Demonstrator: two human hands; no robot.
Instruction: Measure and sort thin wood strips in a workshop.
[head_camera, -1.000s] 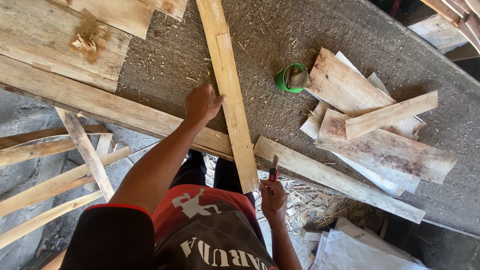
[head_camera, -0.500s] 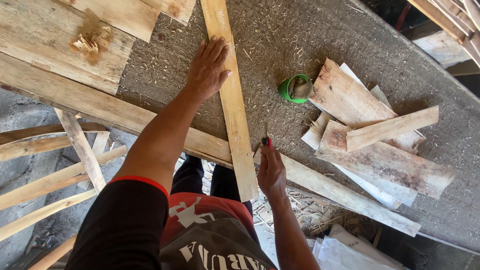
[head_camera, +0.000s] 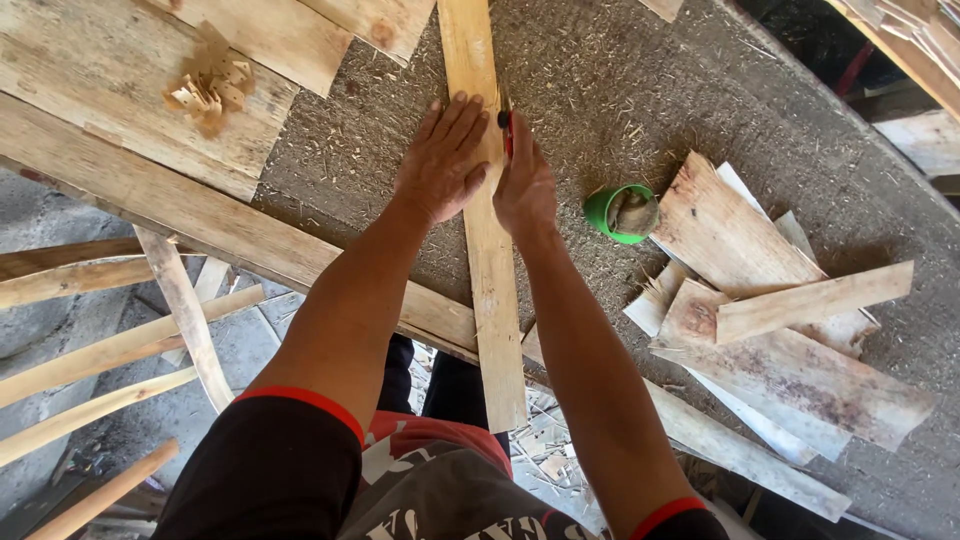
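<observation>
My right hand (head_camera: 525, 185) had come up from the near edge of the tabletop (head_camera: 600, 80) to sit beside my left hand (head_camera: 443, 160) on the long pale wooden plank (head_camera: 487, 260). That plank lay lengthwise away from me, its near end overhanging the edge. My left grip was spread flat on it; my right grip was pinched around a small red-handled tool (head_camera: 507, 128) at the plank's right edge. If my left palm slackened, I judged the tool could skid toward my fingers. Just right stood a green plastic cup (head_camera: 622, 212), then a heap of weathered offcut boards (head_camera: 780, 300). No packages or labels showed.
</observation>
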